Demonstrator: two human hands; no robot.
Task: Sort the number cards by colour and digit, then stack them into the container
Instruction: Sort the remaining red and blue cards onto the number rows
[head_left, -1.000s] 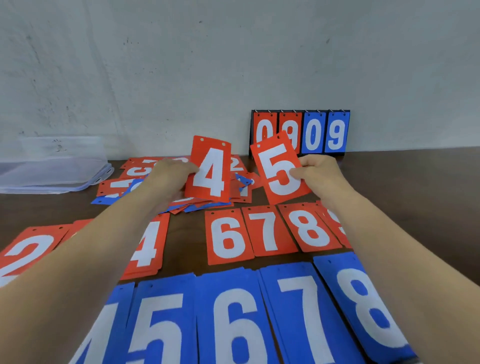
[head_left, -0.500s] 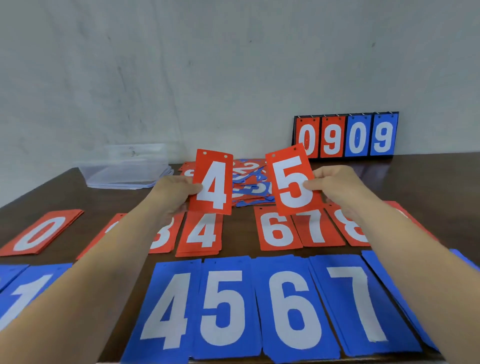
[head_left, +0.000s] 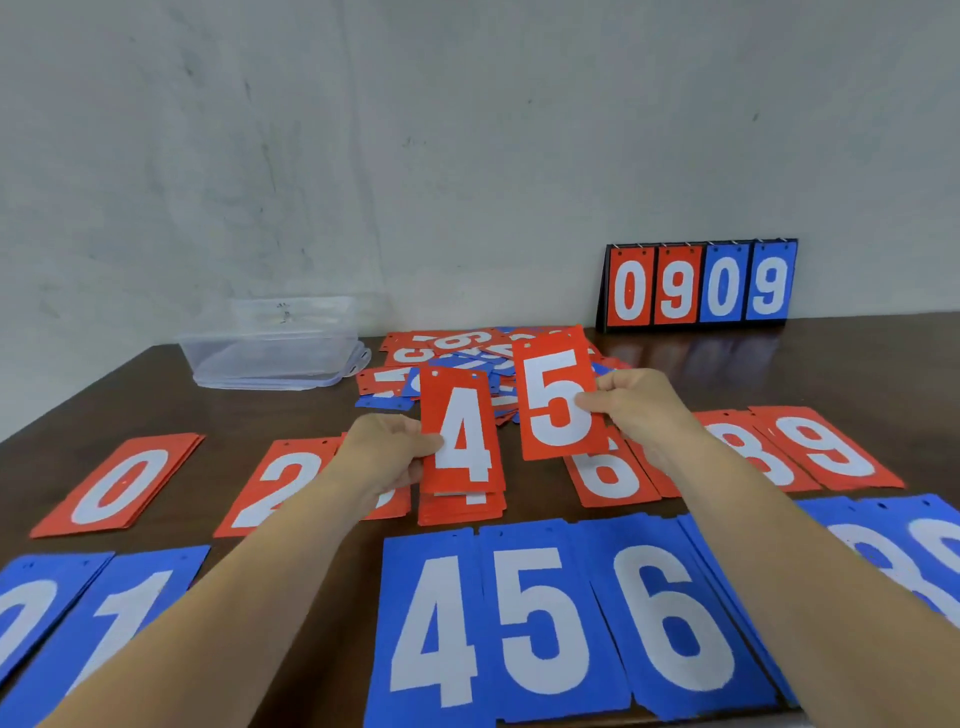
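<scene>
You held one card in each hand, both lifted off the table (head_left: 234, 410) on the near side of the unsorted heap (head_left: 457, 358) of red and blue cards. Your left hand (head_left: 387, 452) pinched the red 4 card (head_left: 460, 431) at its left edge, thumb on the face and fingers behind. It hung just above the red 4 pile (head_left: 462, 506), which lay nearer you than the heap, so it looked ready to drop onto its matching digit. Your right hand (head_left: 639, 410) pinched the red 5 card (head_left: 556, 395) at its right edge in the same way, with the card tilted slightly and raised higher, overlapping the heap's near edge. Holding both by the edge kept the digits readable, which is probably why you gripped them so. Between the red 4 pile and the red 6 pile (head_left: 608, 478), near-right of the heap, I saw only bare table, so the 5 likely belonged there. The blue 4 pile (head_left: 431, 623), blue 5 pile (head_left: 540, 613) and blue 6 pile (head_left: 675, 623) formed a second row nearer to you, keeping the colours apart. The clear plastic container (head_left: 270, 343) sat left of the heap, well apart from both hands. With the heap unsorted, stacking seemed some way off.
</scene>
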